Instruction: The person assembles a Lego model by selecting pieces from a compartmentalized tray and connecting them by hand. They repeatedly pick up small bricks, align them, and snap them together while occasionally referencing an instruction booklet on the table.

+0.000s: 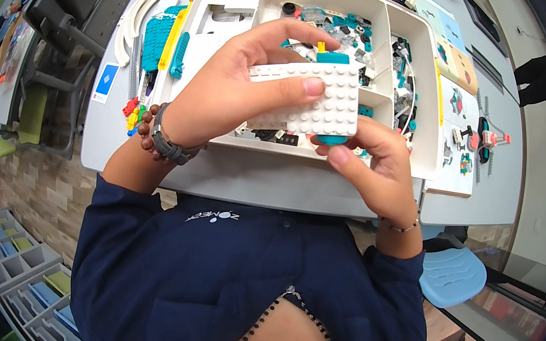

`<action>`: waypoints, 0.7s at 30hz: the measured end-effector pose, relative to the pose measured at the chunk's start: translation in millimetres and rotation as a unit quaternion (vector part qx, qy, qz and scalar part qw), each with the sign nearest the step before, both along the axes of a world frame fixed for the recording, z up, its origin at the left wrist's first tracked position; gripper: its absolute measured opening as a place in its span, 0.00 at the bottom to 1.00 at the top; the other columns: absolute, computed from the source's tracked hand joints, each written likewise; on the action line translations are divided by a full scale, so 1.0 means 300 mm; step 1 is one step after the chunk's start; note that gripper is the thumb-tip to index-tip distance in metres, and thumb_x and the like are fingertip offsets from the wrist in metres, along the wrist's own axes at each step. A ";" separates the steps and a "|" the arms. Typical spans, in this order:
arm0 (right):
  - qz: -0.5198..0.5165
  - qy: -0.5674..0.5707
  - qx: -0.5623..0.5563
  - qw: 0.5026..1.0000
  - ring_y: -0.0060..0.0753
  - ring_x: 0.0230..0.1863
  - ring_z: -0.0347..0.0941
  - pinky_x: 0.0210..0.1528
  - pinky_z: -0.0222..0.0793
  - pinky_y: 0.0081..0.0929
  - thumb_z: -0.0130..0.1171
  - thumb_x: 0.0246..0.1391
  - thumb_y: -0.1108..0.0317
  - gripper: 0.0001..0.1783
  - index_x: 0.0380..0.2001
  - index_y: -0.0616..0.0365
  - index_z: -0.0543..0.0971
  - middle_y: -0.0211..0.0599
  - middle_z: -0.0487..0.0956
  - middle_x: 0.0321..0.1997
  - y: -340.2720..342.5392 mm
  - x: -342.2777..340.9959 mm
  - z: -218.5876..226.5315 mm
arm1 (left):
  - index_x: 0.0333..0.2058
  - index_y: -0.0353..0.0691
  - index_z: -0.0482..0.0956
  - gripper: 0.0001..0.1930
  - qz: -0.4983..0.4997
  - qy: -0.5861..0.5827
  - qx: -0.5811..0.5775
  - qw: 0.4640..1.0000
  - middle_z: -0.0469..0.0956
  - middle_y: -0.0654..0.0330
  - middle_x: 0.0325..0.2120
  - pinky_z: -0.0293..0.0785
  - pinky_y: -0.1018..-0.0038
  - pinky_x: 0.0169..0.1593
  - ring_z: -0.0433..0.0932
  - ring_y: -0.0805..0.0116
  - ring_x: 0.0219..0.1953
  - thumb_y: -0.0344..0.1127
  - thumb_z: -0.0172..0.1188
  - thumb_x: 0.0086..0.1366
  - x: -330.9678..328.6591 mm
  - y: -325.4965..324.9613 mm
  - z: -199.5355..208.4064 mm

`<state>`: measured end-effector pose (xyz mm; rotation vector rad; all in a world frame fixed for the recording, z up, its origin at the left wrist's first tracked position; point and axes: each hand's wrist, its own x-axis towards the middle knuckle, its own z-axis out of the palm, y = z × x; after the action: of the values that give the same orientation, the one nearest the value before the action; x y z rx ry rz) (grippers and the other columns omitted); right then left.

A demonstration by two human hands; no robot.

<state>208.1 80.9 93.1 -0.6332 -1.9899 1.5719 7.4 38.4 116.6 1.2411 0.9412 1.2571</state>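
My left hand (228, 89) is wrapped around a white studded building-brick block (339, 100), its thumb lying across the studs. A teal round piece (333, 58) sticks out at the block's far side, with a small yellow piece (322, 46) beyond it. Another teal piece (332, 139) shows at the near side, where the fingers of my right hand (380, 167) pinch it. The block is held above a white sorting tray (434, 116), whose compartments hold loose teal, clear, black and white pieces (353, 29). The block's underside is hidden.
Left of the tray lie white curved pieces (134, 21), teal panels (159, 38), a yellow beam (175, 37) and small coloured bricks (132, 114). An open picture booklet (451, 166) and coral-tipped parts (494, 139) are at right. A blue chair (453, 277) stands near the table's right corner.
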 end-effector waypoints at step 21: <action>-0.161 0.074 0.237 0.955 0.19 0.19 0.67 0.22 0.62 0.15 0.61 0.39 0.79 0.05 0.18 0.63 0.74 0.34 0.73 0.18 -0.051 -0.031 0.000 | 0.47 0.40 0.64 0.20 0.016 0.077 0.036 0.996 0.74 0.56 0.32 0.68 0.81 0.38 0.72 0.76 0.36 0.32 0.56 0.56 0.002 -0.019 0.006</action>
<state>198.8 65.7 93.1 -0.5848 -1.9323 0.8786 8.0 32.6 118.4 1.4014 1.0373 1.2421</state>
